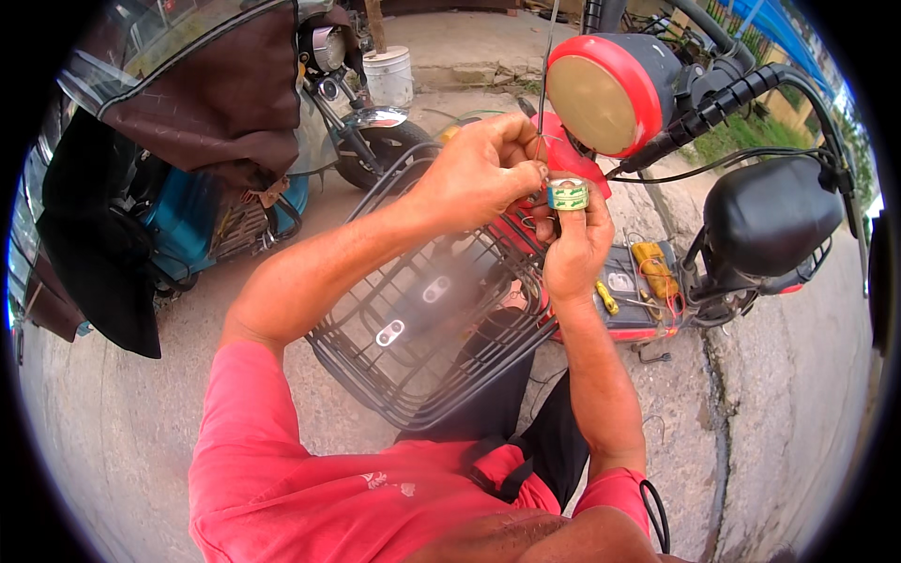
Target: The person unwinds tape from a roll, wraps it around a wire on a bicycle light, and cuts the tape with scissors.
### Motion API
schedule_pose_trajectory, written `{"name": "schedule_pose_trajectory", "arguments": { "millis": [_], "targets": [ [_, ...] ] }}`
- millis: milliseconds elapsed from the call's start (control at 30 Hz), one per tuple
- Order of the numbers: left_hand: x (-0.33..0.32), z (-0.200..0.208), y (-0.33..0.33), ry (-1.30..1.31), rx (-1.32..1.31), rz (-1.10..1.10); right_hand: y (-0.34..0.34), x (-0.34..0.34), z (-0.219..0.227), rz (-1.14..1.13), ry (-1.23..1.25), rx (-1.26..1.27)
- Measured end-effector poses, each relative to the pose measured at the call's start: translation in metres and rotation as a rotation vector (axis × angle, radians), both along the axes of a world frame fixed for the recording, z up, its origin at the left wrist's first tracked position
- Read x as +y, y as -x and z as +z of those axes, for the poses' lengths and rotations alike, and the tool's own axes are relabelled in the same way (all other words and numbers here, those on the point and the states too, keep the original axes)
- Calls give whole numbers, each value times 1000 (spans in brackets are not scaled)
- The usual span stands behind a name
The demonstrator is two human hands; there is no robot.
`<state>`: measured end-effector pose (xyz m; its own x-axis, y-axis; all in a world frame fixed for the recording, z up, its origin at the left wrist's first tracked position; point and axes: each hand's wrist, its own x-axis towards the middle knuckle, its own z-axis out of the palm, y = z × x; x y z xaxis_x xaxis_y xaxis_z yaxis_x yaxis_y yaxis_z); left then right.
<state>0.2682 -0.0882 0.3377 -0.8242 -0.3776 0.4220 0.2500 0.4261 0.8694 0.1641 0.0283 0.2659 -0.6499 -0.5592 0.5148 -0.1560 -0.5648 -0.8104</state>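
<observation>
My right hand [580,251] grips a small roll of tape [568,195] with a green-and-white printed core and a bit of blue at its side. Close to the roll, my left hand [483,174] is closed in a pinch; what sits between its fingertips is too small to make out. Both hands are in front of the red front panel [563,150] of an electric scooter, under its round headlight [593,101] with a red rim. A thin dark cable [544,66] runs down to the left fingertips. Below my left forearm is a black wire basket [422,385].
On the scooter's footboard lie a yellow multimeter [655,270], a yellow-handled tool [606,298] and loose wires. A black mirror [774,214] juts out at right. A covered three-wheeler [202,103] stands at left, a white bucket [389,77] behind. Cracked concrete [779,403] lies underneath.
</observation>
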Motion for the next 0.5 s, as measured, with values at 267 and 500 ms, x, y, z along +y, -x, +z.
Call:
{"name": "schedule_pose_trajectory", "arguments": {
  "millis": [267, 500],
  "targets": [
    [-14, -2, 3, -213, -36, -206, 19, 2, 17, 174, -295, -215],
    [-26, 2, 2, -154, -107, -322, 30, 5, 26, 401, -353, -283]
  ]
}}
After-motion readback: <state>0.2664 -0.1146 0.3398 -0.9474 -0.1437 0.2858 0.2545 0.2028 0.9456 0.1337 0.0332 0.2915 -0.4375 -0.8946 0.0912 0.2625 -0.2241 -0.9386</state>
